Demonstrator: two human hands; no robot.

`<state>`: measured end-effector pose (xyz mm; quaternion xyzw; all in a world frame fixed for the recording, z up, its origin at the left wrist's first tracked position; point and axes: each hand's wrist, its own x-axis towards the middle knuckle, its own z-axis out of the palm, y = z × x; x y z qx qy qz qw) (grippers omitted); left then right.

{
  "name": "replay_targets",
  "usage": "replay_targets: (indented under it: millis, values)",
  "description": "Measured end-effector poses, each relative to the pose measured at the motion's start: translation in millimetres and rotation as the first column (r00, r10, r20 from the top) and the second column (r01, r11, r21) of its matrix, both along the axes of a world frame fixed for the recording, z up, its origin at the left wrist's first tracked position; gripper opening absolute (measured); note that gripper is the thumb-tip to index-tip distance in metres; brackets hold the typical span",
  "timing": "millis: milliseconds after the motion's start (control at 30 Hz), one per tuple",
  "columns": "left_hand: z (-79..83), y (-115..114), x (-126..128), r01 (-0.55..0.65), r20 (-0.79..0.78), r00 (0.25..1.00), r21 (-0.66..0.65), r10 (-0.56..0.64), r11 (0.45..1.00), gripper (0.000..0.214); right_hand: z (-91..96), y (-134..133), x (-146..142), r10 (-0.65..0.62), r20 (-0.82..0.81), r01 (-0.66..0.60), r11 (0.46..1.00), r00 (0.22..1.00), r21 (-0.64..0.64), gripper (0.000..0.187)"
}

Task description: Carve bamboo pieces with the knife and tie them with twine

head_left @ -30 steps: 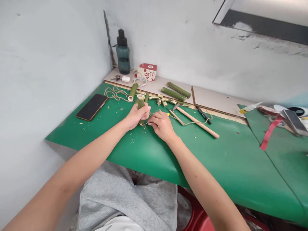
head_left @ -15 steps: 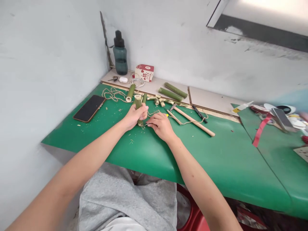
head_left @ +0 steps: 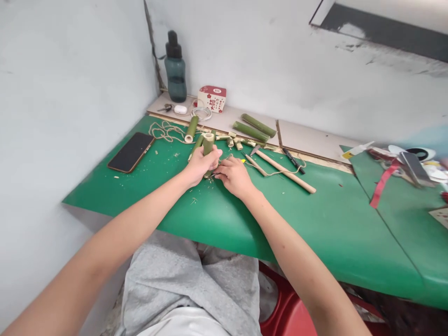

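Observation:
My left hand (head_left: 200, 164) is wrapped round a short green bamboo tube (head_left: 208, 142) that stands upright on the green mat (head_left: 315, 219). My right hand (head_left: 235, 176) rests beside it with fingers pinched on a small thin tool whose dark tip (head_left: 214, 174) touches the tube's base; a yellow bit (head_left: 243, 161) shows behind the knuckles. A strand of twine (head_left: 224, 161) runs between the two hands. Small shavings lie on the mat around the tube.
A phone (head_left: 130, 152), coiled twine (head_left: 164, 131), several bamboo pieces (head_left: 250, 131), a hammer (head_left: 284, 169) and a pen (head_left: 293, 161) lie on the mat. A bottle (head_left: 175, 70), a small box (head_left: 211, 98) and earbuds case (head_left: 180, 109) stand by the wall. Clutter (head_left: 402, 161) sits at right.
Both hands stay on the tube and tool, working at its base. The head view has shifted slightly; the tube is tilted a little differently.

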<state>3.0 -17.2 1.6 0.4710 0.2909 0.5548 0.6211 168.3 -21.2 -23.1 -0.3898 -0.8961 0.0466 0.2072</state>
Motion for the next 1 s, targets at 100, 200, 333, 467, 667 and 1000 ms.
replay_targets:
  millis: [100,200,333,467,667,1000]
  values:
    - [3.0,-1.9,-0.3,0.018,0.012,1.000,-0.009,-0.017,1.000,0.044,1.0,-1.2,1.5,0.012,-0.028,-0.012,1.000,1.000,-0.008,0.009]
    - [3.6,-1.6,-2.9,0.041,0.028,0.999,-0.021,-0.040,0.999,0.042,1.2,-2.1,7.8,0.051,-0.093,-0.053,0.998,0.994,-0.020,0.007]
    - [3.8,3.3,-12.9,0.041,0.096,0.995,-0.077,-0.034,0.996,0.046,4.3,-2.0,19.9,0.057,-0.159,-0.060,0.998,0.986,-0.012,0.008]
    - [8.5,7.8,-25.3,0.048,0.173,0.985,-0.174,-0.017,0.984,0.046,10.5,-4.1,25.7,0.001,-0.226,0.000,1.000,0.974,0.002,0.010]
    - [16.4,7.3,-33.1,0.126,0.346,0.938,-0.357,0.006,0.926,0.040,16.5,-11.7,18.1,-0.008,-0.325,0.016,1.000,0.946,0.021,0.011]
    - [18.2,8.2,-34.7,0.059,0.265,0.963,-0.340,0.036,0.939,0.044,17.5,-12.9,18.7,-0.078,-0.597,0.150,0.986,0.799,0.072,0.014]
